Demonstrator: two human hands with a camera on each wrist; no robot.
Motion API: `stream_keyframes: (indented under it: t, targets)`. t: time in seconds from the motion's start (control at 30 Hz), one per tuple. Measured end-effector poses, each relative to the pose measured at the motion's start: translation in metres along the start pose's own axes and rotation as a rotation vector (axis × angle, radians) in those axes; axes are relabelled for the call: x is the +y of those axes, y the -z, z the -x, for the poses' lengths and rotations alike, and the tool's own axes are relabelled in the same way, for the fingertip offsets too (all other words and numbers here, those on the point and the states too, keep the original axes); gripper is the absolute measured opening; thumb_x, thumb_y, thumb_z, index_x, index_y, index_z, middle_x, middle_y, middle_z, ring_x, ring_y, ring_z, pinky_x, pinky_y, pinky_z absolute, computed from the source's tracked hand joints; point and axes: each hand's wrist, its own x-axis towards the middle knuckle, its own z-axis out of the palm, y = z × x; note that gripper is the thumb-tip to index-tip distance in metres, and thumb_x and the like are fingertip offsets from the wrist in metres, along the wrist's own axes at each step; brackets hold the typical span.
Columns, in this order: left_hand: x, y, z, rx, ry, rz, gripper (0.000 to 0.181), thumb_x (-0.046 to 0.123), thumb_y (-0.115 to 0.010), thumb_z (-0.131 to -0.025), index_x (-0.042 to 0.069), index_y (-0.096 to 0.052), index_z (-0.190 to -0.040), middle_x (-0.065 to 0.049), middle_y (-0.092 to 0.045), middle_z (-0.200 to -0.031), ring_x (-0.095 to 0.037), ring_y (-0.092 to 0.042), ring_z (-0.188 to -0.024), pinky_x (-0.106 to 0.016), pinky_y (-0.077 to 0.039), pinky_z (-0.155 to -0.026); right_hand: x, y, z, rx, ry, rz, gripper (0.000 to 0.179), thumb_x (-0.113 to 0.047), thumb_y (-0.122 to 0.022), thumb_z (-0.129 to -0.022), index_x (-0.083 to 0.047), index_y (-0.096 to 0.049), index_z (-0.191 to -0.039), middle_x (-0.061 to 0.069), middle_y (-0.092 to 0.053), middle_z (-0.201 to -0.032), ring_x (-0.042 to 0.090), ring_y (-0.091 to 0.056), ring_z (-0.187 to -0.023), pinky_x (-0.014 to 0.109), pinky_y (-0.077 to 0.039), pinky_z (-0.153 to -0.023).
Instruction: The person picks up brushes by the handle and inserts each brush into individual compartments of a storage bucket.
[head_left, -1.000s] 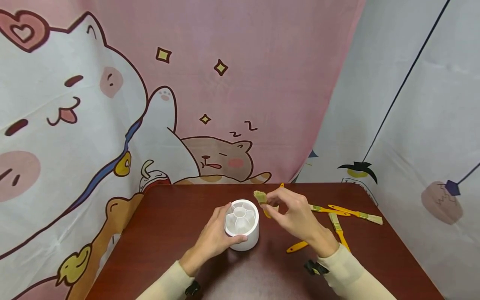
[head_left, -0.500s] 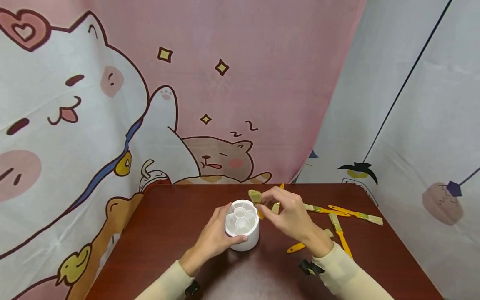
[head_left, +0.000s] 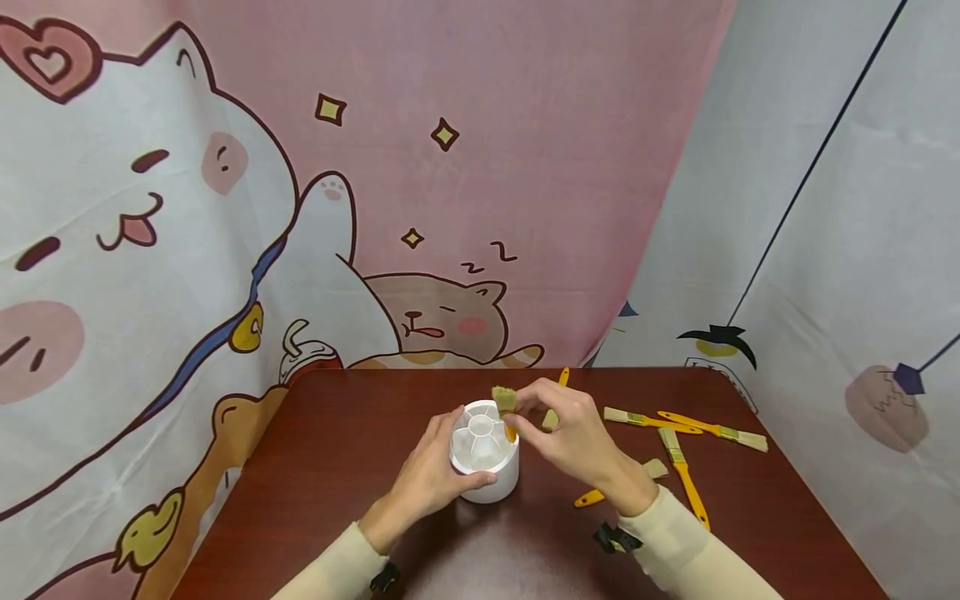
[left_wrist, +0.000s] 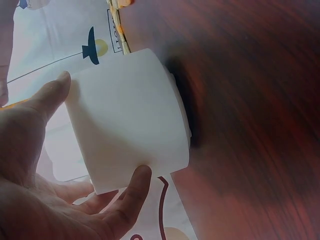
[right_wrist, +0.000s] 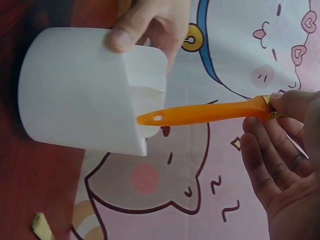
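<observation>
A white round holder (head_left: 491, 487) with several compartments around a central tube stands on the table. My left hand (head_left: 427, 467) grips it from the left, thumb across the near side and fingers around the far side, as the left wrist view shows. My right hand (head_left: 577, 425) pinches a paintbrush (right_wrist: 200, 114) by its metal band, bristles up and orange handle down. In the right wrist view the handle's tip is right at the holder's rim; whether it touches or has entered a compartment, I cannot tell.
Several other paintbrushes with yellow handles lie to the right on the brown table (head_left: 337, 467): one brush (head_left: 684, 475) near my right sleeve, another brush (head_left: 712, 427) further right. One brush (head_left: 587, 498) is partly under my right wrist. A printed cartoon cloth (head_left: 525, 167) hangs behind.
My right hand has moved left, bringing the paintbrush from beside the holder to above its right rim, and the brush now stands more upright. The left hand and holder have stayed in place.
</observation>
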Motion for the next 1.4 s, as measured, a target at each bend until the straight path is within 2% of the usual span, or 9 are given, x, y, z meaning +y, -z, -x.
stream_keyframes:
  t: [0.17, 0.33, 0.43, 0.63, 0.9, 1.4]
  targets:
    - [0.001, 0.000, 0.000, -0.005, -0.007, 0.000, 0.122, 0.065, -0.094, -0.071, 0.013, -0.036, -0.165, -0.011, -0.052, -0.153, -0.029, -0.064, -0.127, -0.052, -0.058, -0.099, 0.005, -0.005, 0.008, -0.068, -0.093, 0.010, 0.033, -0.009, -0.092, -0.083, -0.022, -0.073, -0.106, -0.014, -0.072, -0.097, 0.001, -0.070, -0.083, 0.023, -0.059, -0.070]
    - [0.002, 0.001, 0.000, -0.012, 0.005, -0.001, 0.122, 0.064, -0.094, -0.071, 0.015, -0.035, -0.166, -0.009, -0.051, -0.154, -0.029, -0.064, -0.128, -0.053, -0.057, -0.101, 0.009, -0.009, 0.015, -0.113, -0.166, -0.001, 0.031, -0.011, -0.091, -0.085, -0.024, -0.072, -0.106, -0.014, -0.072, -0.099, 0.001, -0.071, -0.086, 0.033, -0.063, -0.071]
    - [0.002, 0.001, -0.001, -0.008, 0.007, 0.000, 0.122, 0.063, -0.095, -0.071, 0.016, -0.035, -0.166, -0.008, -0.052, -0.154, -0.028, -0.064, -0.128, -0.052, -0.057, -0.101, 0.012, -0.011, 0.018, -0.129, -0.174, -0.019, 0.031, -0.010, -0.091, -0.086, -0.023, -0.072, -0.107, -0.012, -0.073, -0.100, 0.003, -0.072, -0.086, 0.038, -0.065, -0.073]
    - [0.001, 0.001, -0.001, 0.001, -0.012, 0.004, 0.122, 0.064, -0.094, -0.071, 0.013, -0.037, -0.165, -0.011, -0.053, -0.152, -0.029, -0.065, -0.125, -0.052, -0.058, -0.096, 0.021, -0.016, 0.027, -0.171, -0.182, -0.038, 0.031, -0.009, -0.090, -0.086, -0.021, -0.073, -0.108, -0.010, -0.073, -0.101, 0.004, -0.073, -0.087, 0.027, -0.063, -0.077]
    - [0.001, 0.002, -0.002, 0.000, -0.012, 0.000, 0.122, 0.063, -0.095, -0.071, 0.014, -0.036, -0.166, -0.010, -0.053, -0.152, -0.027, -0.065, -0.123, -0.051, -0.059, -0.096, 0.030, -0.021, 0.035, -0.200, -0.188, -0.059, 0.025, -0.015, -0.088, -0.090, -0.022, -0.073, -0.108, -0.010, -0.073, -0.101, 0.003, -0.073, -0.088, 0.025, -0.063, -0.077]
    - [0.002, 0.001, -0.002, -0.003, -0.012, -0.001, 0.122, 0.065, -0.094, -0.070, 0.013, -0.037, -0.165, -0.010, -0.053, -0.152, -0.027, -0.065, -0.123, -0.050, -0.058, -0.095, 0.033, -0.024, 0.041, -0.238, -0.189, -0.008, 0.026, -0.012, -0.089, -0.088, -0.023, -0.072, -0.104, -0.013, -0.071, -0.099, -0.001, -0.071, -0.088, 0.026, -0.062, -0.076]
